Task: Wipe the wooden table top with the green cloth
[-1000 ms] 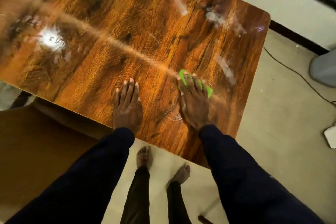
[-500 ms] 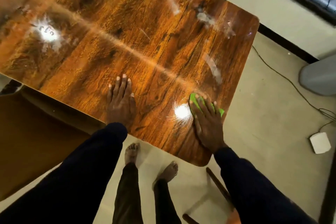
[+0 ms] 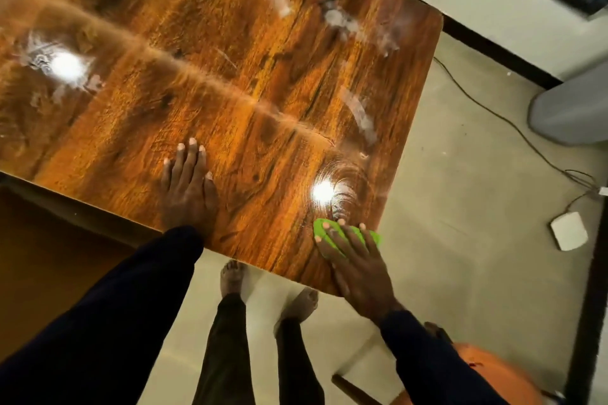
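Wood fills most of my feed: the glossy brown table [image 3: 230,92] runs from the upper left of the frame down to a rounded corner at lower centre right. Pale floor [image 3: 460,207] takes up the right side and the bottom. Dark sleeves [image 3: 108,322] come in from the bottom corners. A grey rounded object [image 3: 572,108] sits at the right edge, and part of an orange seat [image 3: 493,371] shows at the lower right. I see the left hand [image 3: 189,189] lying flat on the table at centre, near its near edge, fingers straight and together, holding nothing. The right hand [image 3: 358,270] lies at the table's lower right corner, its straight, spread fingers pressing down on the green cloth [image 3: 324,237]. The cloth lies flat on the wood under those fingers, showing on both sides of them, and its right end reaches about to the table's right edge. Two bare feet [image 3: 232,276] stand on the floor at bottom centre. A small white box [image 3: 568,231] lies on the floor at right, with a thin dark cable [image 3: 513,128] trailing above it. Whitish smears [image 3: 358,115] mark the wood towards the upper right, and a bright glare spot [image 3: 324,191] sits just above the cloth.
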